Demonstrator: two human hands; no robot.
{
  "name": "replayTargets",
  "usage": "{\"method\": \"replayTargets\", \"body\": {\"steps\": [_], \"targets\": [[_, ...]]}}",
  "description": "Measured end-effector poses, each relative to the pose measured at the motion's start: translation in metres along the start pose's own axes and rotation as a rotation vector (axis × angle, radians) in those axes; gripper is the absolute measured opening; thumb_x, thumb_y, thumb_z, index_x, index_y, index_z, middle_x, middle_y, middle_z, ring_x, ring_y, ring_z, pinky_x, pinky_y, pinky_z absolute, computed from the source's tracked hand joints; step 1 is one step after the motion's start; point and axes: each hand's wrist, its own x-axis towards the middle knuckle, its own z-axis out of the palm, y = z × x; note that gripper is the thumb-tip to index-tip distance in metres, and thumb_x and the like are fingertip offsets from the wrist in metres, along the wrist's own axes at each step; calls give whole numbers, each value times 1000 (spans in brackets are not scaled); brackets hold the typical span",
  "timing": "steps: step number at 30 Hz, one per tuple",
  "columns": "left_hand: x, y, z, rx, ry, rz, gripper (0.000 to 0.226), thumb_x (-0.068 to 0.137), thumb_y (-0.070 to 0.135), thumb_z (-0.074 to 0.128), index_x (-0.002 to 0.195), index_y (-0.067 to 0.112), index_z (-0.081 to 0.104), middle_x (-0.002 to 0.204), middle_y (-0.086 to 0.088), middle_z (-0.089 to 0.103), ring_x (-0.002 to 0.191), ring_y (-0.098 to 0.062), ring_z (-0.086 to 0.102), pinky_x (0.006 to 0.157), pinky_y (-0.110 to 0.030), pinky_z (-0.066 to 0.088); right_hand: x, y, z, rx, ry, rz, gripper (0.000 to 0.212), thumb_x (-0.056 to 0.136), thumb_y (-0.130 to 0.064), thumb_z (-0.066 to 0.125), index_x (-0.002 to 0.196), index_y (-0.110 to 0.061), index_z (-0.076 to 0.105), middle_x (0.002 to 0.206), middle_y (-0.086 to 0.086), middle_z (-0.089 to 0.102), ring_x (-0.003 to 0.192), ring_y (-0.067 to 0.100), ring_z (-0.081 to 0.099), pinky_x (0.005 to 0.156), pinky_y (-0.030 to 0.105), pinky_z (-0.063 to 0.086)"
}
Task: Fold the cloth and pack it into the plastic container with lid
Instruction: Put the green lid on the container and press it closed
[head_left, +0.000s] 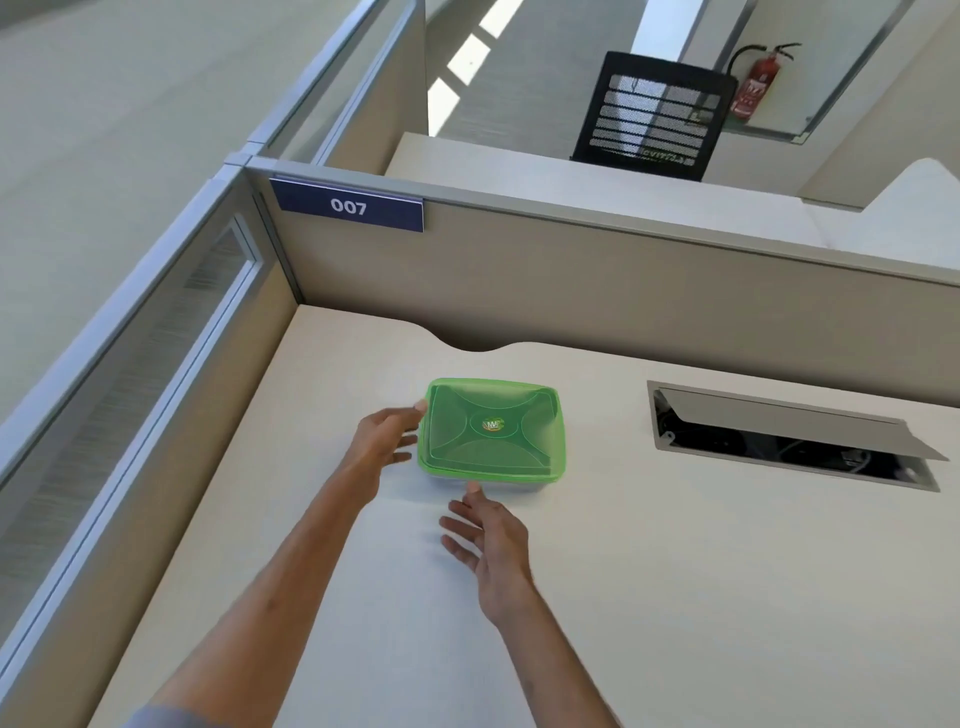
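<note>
A clear plastic container with a translucent green lid (492, 428) sits on the pale desk (675, 571), lid on. My left hand (387, 441) is at its left side, fingers spread, thumb tip touching the lid's left rim. My right hand (491, 540) hovers just in front of the container's near edge, fingers apart, one fingertip close to the rim. Neither hand holds anything. No cloth shows outside the container; I cannot tell what lies under the lid.
An open cable hatch (789, 441) with its flap raised lies in the desk to the right. Cubicle partitions (571, 275) with a "007" sign (349, 207) close off the back and left. A black chair (652, 117) stands beyond.
</note>
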Motion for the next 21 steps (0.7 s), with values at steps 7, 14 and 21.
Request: {"method": "replayTargets", "body": {"steps": [7,14,21], "targets": [[-34,-20,-7,64,-64,3,55,96,49,82,136,14,68,122,-13,79,106,-28,79,87,-38,66,5,-6,37,-19,41,17,51,88,-46,89,110,-2,79,98,14,86,97,33,84,88,47,69],[-34,-21,-8,47,-104,62,51,94,36,88,134,16,64,118,-21,78,100,-30,81,82,-36,67,13,-14,45,-76,55,-27,47,96,-37,83,110,7,78,94,20,85,73,26,81,73,40,69],[-29,-20,-3,-40,-96,23,43,96,20,86,130,7,64,117,-31,75,93,-32,76,90,-42,65,15,-13,46,-79,72,-34,44,98,-34,81,111,8,77,95,23,84,71,24,81,70,40,69]]}}
